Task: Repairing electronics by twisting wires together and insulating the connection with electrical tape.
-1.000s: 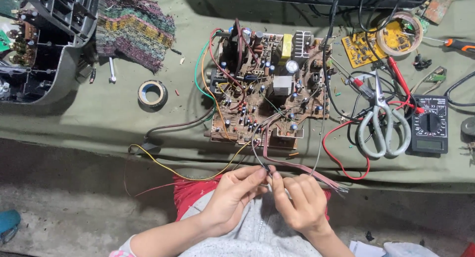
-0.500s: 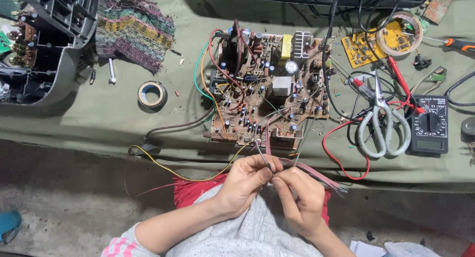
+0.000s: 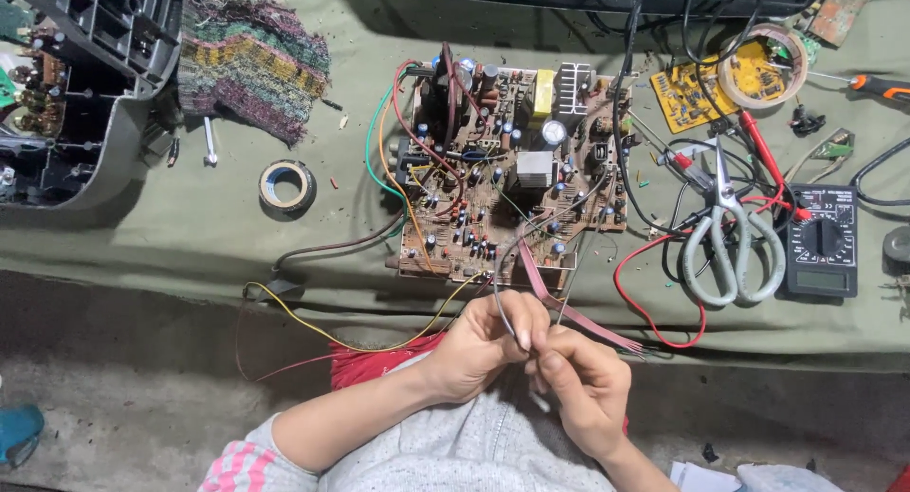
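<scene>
Pinching a thin grey wire [image 3: 500,298] between thumb and fingertips of the left hand [image 3: 483,345], fingers curled nearly closed round it, just below the front edge of the circuit board [image 3: 507,165]. Meeting it with the right hand [image 3: 586,383], fingers bent in and closed against the same wire right beside the left fingertips; exact grip on that side hard to tell. Wire running up from the hands to the board's lower edge, alongside a flat pinkish ribbon cable [image 3: 569,312] slanting out to the right past the right hand. Board lying flat on the olive cloth-covered bench [image 3: 171,236], component side up, red, green and orange leads looping off its left side. Yellow wire [image 3: 313,326] trailing over the bench edge to the left of the hands. Sitting well right of the board: grey-handled scissors [image 3: 730,246], then a black multimeter [image 3: 823,241] with red probe lead [image 3: 654,312] curving back toward the hands. Roll of tape [image 3: 287,186] lying left of the board, knitted cloth [image 3: 251,61] above it, dark plastic housing [image 3: 71,84] at far left.
</scene>
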